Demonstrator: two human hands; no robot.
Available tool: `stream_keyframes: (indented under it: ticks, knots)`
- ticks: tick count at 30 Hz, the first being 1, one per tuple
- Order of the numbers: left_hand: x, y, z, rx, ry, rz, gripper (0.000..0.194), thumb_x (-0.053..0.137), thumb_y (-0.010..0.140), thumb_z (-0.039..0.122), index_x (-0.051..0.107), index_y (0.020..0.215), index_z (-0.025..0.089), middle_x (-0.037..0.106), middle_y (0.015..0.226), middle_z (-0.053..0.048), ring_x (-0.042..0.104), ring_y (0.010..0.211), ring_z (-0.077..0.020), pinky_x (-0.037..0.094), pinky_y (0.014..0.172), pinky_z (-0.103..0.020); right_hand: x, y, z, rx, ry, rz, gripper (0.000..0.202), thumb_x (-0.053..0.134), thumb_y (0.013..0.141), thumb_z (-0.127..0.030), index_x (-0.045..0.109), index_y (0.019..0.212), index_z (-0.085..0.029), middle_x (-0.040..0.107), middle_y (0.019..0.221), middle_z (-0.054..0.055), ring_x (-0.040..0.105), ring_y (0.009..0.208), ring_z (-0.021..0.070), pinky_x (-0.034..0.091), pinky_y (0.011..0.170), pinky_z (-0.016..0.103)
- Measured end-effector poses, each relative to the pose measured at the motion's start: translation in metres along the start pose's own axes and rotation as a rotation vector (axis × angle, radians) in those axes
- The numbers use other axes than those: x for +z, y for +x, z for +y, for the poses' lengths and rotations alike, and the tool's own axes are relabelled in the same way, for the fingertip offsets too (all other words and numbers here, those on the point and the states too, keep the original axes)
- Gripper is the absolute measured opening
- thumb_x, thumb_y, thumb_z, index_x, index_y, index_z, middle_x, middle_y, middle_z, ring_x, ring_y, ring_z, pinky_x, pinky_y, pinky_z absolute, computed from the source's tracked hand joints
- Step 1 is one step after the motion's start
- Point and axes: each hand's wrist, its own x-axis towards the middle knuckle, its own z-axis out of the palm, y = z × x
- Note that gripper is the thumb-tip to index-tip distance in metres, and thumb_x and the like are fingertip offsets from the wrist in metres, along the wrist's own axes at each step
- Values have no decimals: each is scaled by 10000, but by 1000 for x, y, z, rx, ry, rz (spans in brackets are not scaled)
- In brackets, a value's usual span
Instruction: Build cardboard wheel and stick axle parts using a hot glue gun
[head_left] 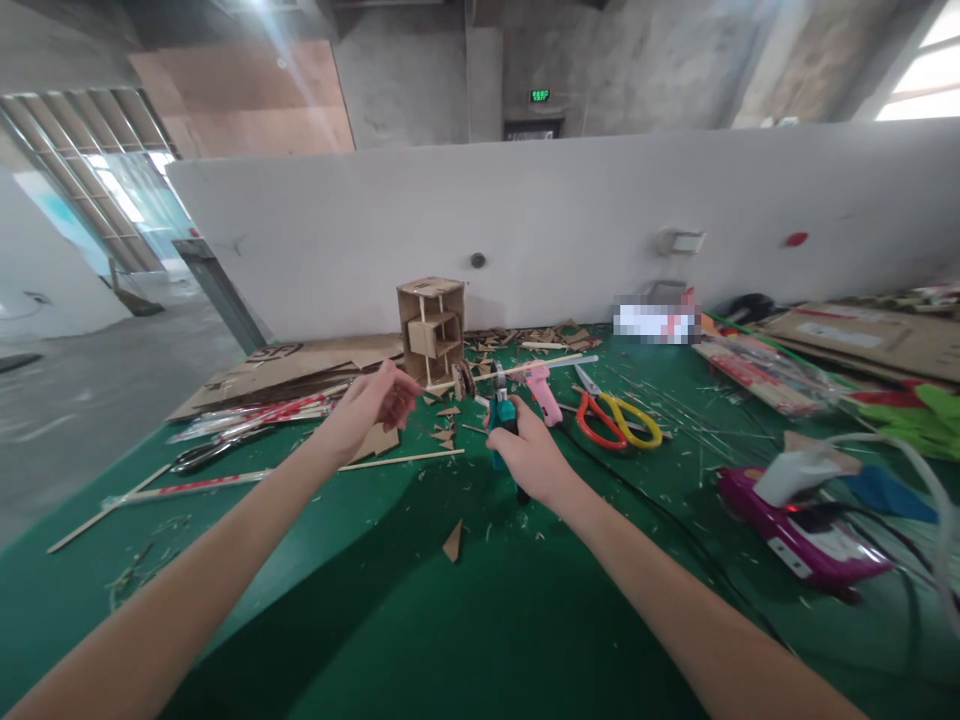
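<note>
Item: my right hand [529, 455], fingers wrapped around the teal-handled cutters [501, 415], blades pointing far, toward the thin wooden stick [517, 369] lying across the middle of the table.

Item: my left hand [373, 402], fingers loosely curled and holding nothing I can make out, hovering left of the cutters, just near of the cardboard tower [432, 328].

Step, as I judge it: trimming stick stock for the tower; next calls for steadying the stick and setting the blades square on it.

Materials: matte green table cover [480, 620], littered with triangular cardboard offcuts [452, 541]; the tower is boxy, corrugated and open-framed; orange-and-yellow scissors [619, 420], glossy plastic loops, lie right.
</note>
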Motion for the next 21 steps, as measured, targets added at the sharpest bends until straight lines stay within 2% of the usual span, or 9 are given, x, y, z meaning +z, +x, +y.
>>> stream_keyframes:
  ticks: [2, 4, 9, 15, 21]
  knots:
    - [4, -4, 3, 33, 167, -87, 516, 417, 860, 599, 611, 762, 131, 563, 588, -14, 502, 483, -95, 351, 442, -206, 1, 0, 1, -4, 1, -7, 148, 489, 682, -211, 453, 825, -214, 469, 717, -29, 469, 652, 157, 369, 583, 286]
    - [9, -7, 6, 54, 277, -123, 483, 437, 865, 570, 607, 748, 133, 574, 600, -15, 506, 490, -94, 371, 461, -209, 2, 0, 2, -12, 8, -9, 145, 487, 683, -203, 454, 824, -214, 471, 723, -28, 469, 655, 156, 367, 585, 286]
    - [15, -8, 9, 26, 201, -34, 519, 340, 898, 561, 586, 745, 130, 559, 571, -17, 502, 472, -104, 391, 462, -224, 4, -1, -1, -14, 2, -18, 135, 488, 692, -197, 448, 820, -215, 464, 705, -33, 459, 643, 153, 351, 579, 286]
    - [11, -8, 7, 127, 365, -117, 377, 478, 876, 464, 521, 666, 154, 508, 541, 22, 460, 460, -79, 382, 470, -201, 5, -7, -10, -22, -38, -41, 134, 487, 704, -187, 458, 832, -217, 478, 708, -34, 450, 647, 150, 345, 605, 287]
    - [12, -8, 7, 151, 423, -68, 375, 432, 901, 436, 500, 655, 161, 484, 531, 32, 452, 446, -77, 360, 452, -198, 6, -8, -11, -52, -62, -32, 210, 485, 675, -158, 493, 877, -213, 496, 717, -29, 455, 638, 149, 343, 605, 286]
